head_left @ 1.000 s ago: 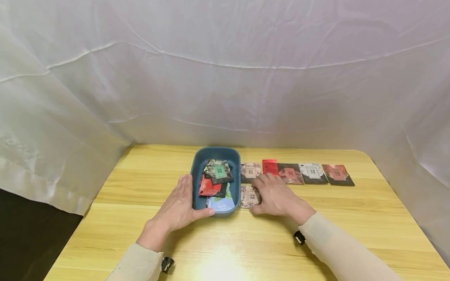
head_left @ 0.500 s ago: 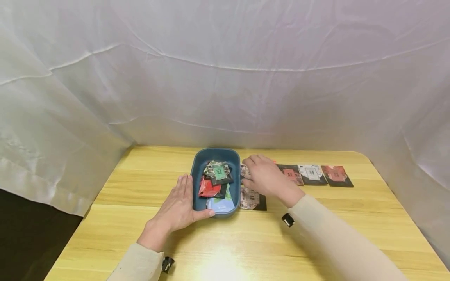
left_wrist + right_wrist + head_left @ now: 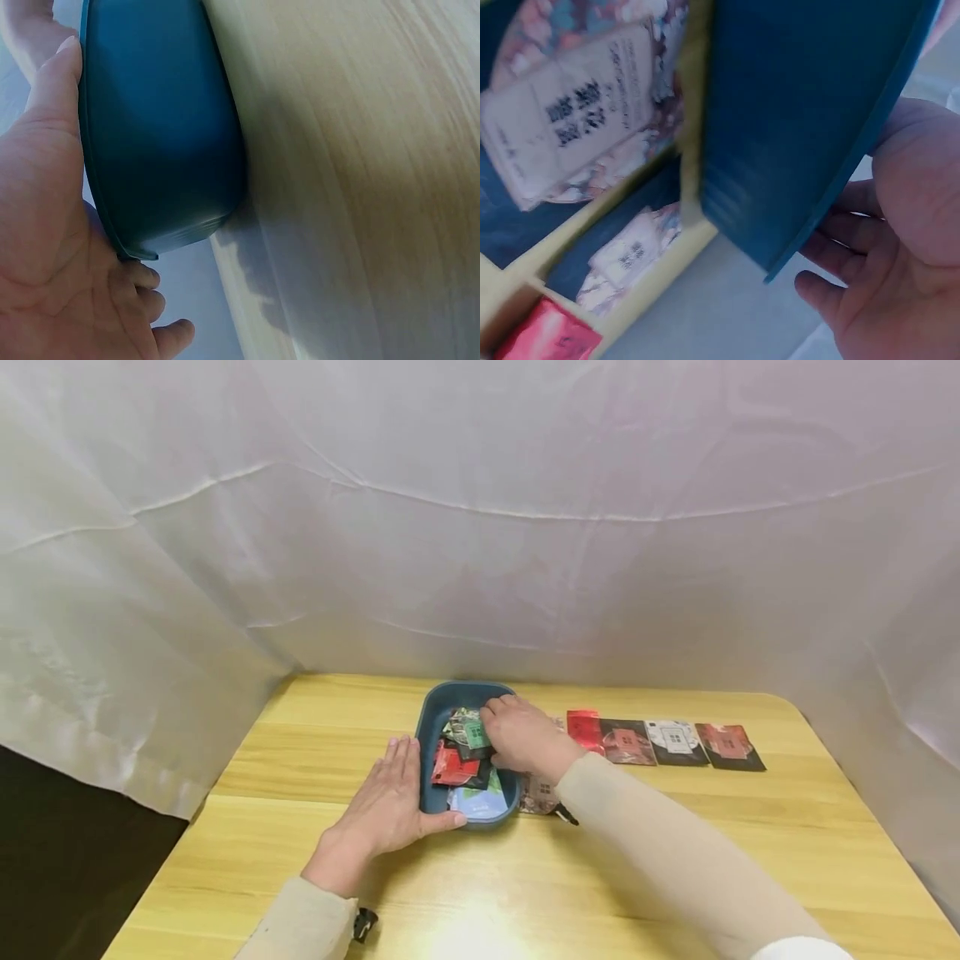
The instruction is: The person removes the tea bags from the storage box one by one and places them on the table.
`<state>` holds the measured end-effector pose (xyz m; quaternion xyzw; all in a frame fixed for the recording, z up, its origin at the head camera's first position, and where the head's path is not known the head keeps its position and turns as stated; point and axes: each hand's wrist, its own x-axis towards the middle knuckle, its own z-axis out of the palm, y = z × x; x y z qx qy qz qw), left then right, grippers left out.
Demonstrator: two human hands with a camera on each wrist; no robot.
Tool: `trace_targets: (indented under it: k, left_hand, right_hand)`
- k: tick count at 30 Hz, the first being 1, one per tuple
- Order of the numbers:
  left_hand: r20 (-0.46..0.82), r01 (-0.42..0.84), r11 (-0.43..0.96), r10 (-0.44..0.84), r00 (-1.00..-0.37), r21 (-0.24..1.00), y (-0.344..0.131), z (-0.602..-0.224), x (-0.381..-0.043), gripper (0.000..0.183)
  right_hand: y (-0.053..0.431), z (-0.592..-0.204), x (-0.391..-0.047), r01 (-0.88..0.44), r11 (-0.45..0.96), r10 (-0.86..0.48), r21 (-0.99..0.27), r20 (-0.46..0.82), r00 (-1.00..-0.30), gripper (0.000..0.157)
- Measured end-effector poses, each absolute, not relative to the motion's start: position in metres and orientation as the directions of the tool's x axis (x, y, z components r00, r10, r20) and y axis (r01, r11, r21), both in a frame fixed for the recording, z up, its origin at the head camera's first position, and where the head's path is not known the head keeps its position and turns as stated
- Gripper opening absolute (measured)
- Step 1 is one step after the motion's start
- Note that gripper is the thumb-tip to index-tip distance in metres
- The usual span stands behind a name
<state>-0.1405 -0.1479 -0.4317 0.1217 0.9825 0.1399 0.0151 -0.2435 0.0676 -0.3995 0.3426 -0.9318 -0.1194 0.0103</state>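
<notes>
A dark blue rectangular bin (image 3: 431, 710) holds a green-labelled sachet (image 3: 476, 734), a red sachet (image 3: 453, 767) and a light blue one (image 3: 480, 802). My left hand (image 3: 382, 806) rests along its left side, fingers straight and thumb at the front rim; the bin's outer wall fills much of the left wrist view. Over the right rim, my right hand (image 3: 525, 737) reaches into the bin with its fingers bent downward beside the green-labelled sachet. Its fingertips are hidden, partly behind the bin wall in the right wrist view, so I cannot tell whether they pinch anything.
Right of the bin lie a red packet (image 3: 585, 730), a dark red-labelled sachet (image 3: 628, 742), a white-labelled one (image 3: 677, 742) and another red-labelled one (image 3: 731, 747). Pale-patterned sachets (image 3: 577, 112) lie close against the bin. A pale curtain (image 3: 480, 568) hangs behind the wooden table (image 3: 660, 827).
My right hand has moved left, from over the pale-patterned sachets to inside the bin, uncovering the red packet. My left hand keeps its place on the bin. The view has shifted slightly.
</notes>
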Motion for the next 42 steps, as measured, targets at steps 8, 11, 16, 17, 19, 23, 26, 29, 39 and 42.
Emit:
trace_targets:
  k: [8,11,16,17,19,23,26,29,39,42]
  left_hand:
    - [0.015,0.247,0.928,0.253,-0.967,0.28,-0.146,-0.435,-0.141,0.135]
    - [0.017,0.249,0.926,0.255,-0.967,0.282,-0.146,-0.435,-0.141,0.135]
    - [0.013,0.243,0.924,0.251,-0.968,0.295,-0.147,-0.435,-0.14,0.134]
    - [0.011,0.241,0.925,0.249,-0.968,0.295,-0.147,-0.435,-0.14,0.134]
    - [0.012,0.243,0.924,0.25,-0.968,0.297,-0.148,-0.434,-0.14,0.133]
    - [0.012,0.244,0.924,0.252,-0.968,0.295,-0.148,-0.434,-0.139,0.134]
    - [0.014,0.246,0.922,0.253,-0.967,0.299,-0.149,-0.434,-0.139,0.134]
    - [0.015,0.245,0.92,0.253,-0.967,0.304,-0.149,-0.435,-0.139,0.133]
    - [-0.006,0.23,0.919,0.245,-0.969,0.32,-0.15,-0.436,-0.141,0.132]
    - [-0.003,0.231,0.919,0.245,-0.969,0.318,-0.15,-0.437,-0.141,0.132]
  right_hand:
    - [0.058,-0.403,-0.253,-0.623,0.741,-0.598,0.252,-0.174,-0.782,0.081]
    - [0.057,-0.405,-0.257,-0.611,0.753,-0.579,0.245,-0.194,-0.792,0.083]
    - [0.054,-0.405,-0.263,-0.599,0.772,-0.562,0.211,-0.215,-0.799,0.088]
    - [0.053,-0.405,-0.264,-0.596,0.777,-0.557,0.201,-0.22,-0.8,0.089]
    - [0.052,-0.405,-0.265,-0.592,0.784,-0.549,0.189,-0.235,-0.802,0.091]
    - [0.05,-0.405,-0.267,-0.585,0.793,-0.537,0.171,-0.255,-0.804,0.093]
    - [0.049,-0.405,-0.268,-0.583,0.797,-0.537,0.159,-0.257,-0.804,0.093]
    - [0.05,-0.406,-0.269,-0.587,0.795,-0.545,0.151,-0.249,-0.801,0.094]
    - [0.052,-0.409,-0.272,-0.61,0.777,-0.577,0.157,-0.213,-0.789,0.09]
    - [0.051,-0.41,-0.273,-0.61,0.779,-0.577,0.147,-0.211,-0.789,0.092]
